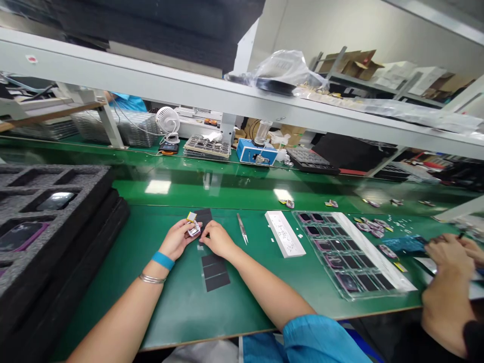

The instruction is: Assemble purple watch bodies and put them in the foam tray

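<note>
My left hand [177, 239] is closed around a small silver-purple device housing [194, 230], tilted up, with a yellow-edged flap [191, 217] sticking out of its top. Close beside it, my right hand [217, 239] is in a pinch just above the bench. Whatever may be between those fingertips is too small to make out. Below the hands lies a clear sheet with black rectangular stickers [216, 273]. Another black piece [204, 216] lies behind the fingers, partly hidden. Metal tweezers [242, 229] rest on the green mat to the right of my right hand.
Black foam trays [81, 201] with devices are stacked at left. Right of the tweezers are a white block [284, 234] and a clear tray [340, 254] of purple-framed parts. Several loose housings [372, 227] lie beyond. A co-worker's hands [451, 254] work at far right. A shelf beam crosses above.
</note>
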`<state>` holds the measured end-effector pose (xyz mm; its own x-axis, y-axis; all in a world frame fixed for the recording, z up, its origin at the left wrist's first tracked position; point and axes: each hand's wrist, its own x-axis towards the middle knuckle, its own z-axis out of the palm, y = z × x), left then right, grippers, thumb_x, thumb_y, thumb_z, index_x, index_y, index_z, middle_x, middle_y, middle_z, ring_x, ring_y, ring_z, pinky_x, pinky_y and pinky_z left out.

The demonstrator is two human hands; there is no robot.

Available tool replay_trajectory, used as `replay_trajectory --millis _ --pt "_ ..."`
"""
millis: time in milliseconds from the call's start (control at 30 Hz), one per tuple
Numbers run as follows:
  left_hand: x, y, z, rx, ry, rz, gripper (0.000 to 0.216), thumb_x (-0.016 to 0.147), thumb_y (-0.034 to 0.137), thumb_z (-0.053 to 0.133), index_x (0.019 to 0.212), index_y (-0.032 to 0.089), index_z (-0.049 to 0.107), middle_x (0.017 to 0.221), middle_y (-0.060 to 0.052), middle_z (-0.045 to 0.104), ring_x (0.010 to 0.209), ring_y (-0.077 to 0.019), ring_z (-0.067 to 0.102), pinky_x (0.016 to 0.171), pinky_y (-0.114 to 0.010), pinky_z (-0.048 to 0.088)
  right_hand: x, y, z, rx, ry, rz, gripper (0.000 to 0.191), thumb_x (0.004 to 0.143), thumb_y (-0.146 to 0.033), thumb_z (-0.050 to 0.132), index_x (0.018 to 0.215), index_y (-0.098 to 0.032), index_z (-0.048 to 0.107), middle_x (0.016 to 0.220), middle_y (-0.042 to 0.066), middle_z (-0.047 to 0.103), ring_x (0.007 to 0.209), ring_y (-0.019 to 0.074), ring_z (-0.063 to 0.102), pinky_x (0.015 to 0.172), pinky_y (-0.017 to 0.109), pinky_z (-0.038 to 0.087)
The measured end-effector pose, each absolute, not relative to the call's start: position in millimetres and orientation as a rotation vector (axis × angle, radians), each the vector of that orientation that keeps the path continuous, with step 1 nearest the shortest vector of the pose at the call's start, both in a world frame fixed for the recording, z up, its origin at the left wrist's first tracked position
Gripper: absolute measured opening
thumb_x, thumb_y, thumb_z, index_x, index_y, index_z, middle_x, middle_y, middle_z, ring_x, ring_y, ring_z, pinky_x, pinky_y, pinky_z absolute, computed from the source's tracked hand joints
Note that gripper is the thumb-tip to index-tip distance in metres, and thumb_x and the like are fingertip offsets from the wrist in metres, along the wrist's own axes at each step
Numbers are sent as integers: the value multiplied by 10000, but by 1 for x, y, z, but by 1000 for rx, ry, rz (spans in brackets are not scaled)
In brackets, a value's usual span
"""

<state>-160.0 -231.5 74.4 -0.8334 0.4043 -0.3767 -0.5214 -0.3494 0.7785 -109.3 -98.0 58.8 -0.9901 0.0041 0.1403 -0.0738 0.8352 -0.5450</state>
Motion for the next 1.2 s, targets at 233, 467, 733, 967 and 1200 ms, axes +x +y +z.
replay_trajectory --millis 233,467,733,967,1200 --pt "-159 -232 75 -130 1367 2186 119 757 8 533 767 104 602 772 -106 713 723 -166 679 672 -286 561 -94 -100 58 238 -2793 882 65 805 -96 569 781 -153 589 914 60 534 909 168 517 864 323 432" --pt "-148 -227 78 -68 1485 2154 116 689 67 635 796 112 625 767 -94 710 673 -171 669 565 -257 566 -61 -85 76 205 -2259 1197 50 806 -196 556 756 -189 560 896 58 630 892 175 577 846 351 448" --pt "-131 -217 76 92 1579 1935 204 635 155 696 827 107 643 665 -47 667 564 -142 617 486 -252 562 -69 -78 68 -92 -2152 1909 226 630 -279 710 717 -190 521 710 -1 647 688 153 614 706 301 487" --pt "-129 -217 76 84 1541 1927 237 589 199 738 789 114 643 662 -41 654 567 -135 605 499 -250 561 -67 -84 68 -95 -2226 1830 250 662 -281 688 752 -198 470 722 -8 657 688 148 621 708 298 483" --pt "-128 -216 77 71 1518 1942 194 580 166 742 743 114 650 646 -43 647 539 -131 593 502 -255 556 -65 -88 71 -93 -2277 1693 167 689 -233 662 702 -195 500 713 -16 650 701 143 628 695 280 492"
